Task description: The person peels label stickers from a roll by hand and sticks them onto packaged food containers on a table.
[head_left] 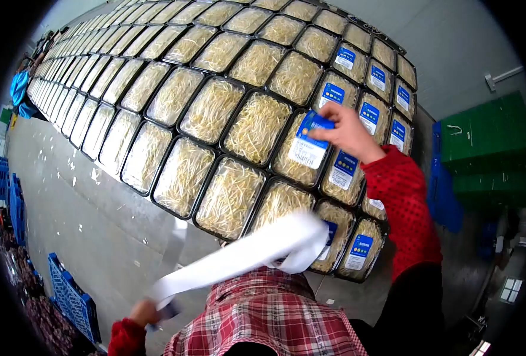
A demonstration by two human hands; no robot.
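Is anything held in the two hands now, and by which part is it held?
The right hand pinches a label by its blue end. The left hand, blurred, holds a white strip near one end; its exact finger placement cannot be told.

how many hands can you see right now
2: the right hand holds a label, right of center; the left hand, lower left and blurred, grips a white strip.
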